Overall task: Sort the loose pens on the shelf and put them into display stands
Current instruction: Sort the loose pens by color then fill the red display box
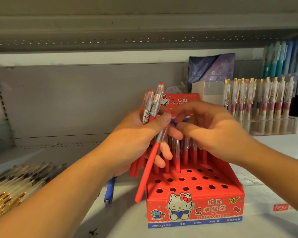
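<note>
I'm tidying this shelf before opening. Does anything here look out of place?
Yes. A blue pen lies loose on the shelf just left of the red display stand. Farther left, a heap of gold-clipped pens lies jumbled rather than standing upright.

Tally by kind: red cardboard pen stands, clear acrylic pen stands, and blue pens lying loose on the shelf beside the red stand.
Red cardboard stand: 1
Clear acrylic stand: 1
Loose blue pen: 1
Total: 3

The pens (147, 172) and stand (218, 194) are red (stand's base stripe blue).
</note>
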The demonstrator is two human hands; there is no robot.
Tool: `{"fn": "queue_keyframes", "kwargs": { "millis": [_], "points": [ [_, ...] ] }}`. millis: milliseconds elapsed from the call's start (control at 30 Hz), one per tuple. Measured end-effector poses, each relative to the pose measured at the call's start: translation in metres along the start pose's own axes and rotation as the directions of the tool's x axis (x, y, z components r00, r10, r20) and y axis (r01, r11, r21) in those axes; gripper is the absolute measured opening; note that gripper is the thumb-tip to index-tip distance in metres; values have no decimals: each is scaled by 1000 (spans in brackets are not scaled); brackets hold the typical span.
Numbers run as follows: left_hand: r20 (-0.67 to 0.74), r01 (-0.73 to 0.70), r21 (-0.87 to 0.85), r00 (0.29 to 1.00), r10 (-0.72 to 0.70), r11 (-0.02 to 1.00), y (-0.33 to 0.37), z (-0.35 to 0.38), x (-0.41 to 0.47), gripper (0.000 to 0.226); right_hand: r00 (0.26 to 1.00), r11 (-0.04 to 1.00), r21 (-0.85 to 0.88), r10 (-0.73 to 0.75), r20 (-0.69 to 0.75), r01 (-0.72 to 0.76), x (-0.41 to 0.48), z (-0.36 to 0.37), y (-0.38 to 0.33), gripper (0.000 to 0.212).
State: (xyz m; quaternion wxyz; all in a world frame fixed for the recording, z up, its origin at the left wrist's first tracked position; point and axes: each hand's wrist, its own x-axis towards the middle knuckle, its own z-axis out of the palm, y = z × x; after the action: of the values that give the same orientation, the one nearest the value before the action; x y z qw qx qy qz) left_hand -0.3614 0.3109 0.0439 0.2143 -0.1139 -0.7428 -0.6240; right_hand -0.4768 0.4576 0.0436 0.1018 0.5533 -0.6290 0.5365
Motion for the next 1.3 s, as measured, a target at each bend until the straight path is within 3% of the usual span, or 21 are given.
{"fn": "queue_keyframes", "kwargs": {
  "millis": [67,133,300,433,633,800,967,1067,1167,1300],
  "points": [
    [30,2,22,1000,-3,1000,0,1,0,26,999,992,127,-5,37,0,-1,1,-2,33],
    [61,2,17,998,-3,1000,0,3,-1,24,996,991,134,-35,87,23,-2,1,-2,35],
    [85,26,7,996,-26,1000,1,4,-2,22,996,979,205,-13,93,-6,-1,1,-4,22],
    [31,52,-8,998,-52,999,1,2,-1,24,994,931,359,33,99,-67,0,-1,-5,14],
    [-33,95,-40,995,-97,995,2,1,-1,40,993,801,588,117,30,-112,6,-6,-10,30],
    [-104,72,-43,992,-76,996,0,1,0,24,981,745,652,195,-14,-139,10,-9,-13,16],
    [-152,8,34,988,-3,999,0,-2,3,35,959,765,628,264,-107,-141,13,-16,-13,26],
    [-155,12,-2,988,-12,1000,0,-3,2,33,937,804,568,312,-156,-173,16,-20,-12,26],
    [-130,35,-46,991,-41,998,2,-4,2,33,929,914,353,291,-228,-200,18,-20,-8,29],
    [-140,46,-58,989,-53,997,3,-4,1,33,964,995,-21,89,-250,-97,16,-16,-6,38]
  ]
}}
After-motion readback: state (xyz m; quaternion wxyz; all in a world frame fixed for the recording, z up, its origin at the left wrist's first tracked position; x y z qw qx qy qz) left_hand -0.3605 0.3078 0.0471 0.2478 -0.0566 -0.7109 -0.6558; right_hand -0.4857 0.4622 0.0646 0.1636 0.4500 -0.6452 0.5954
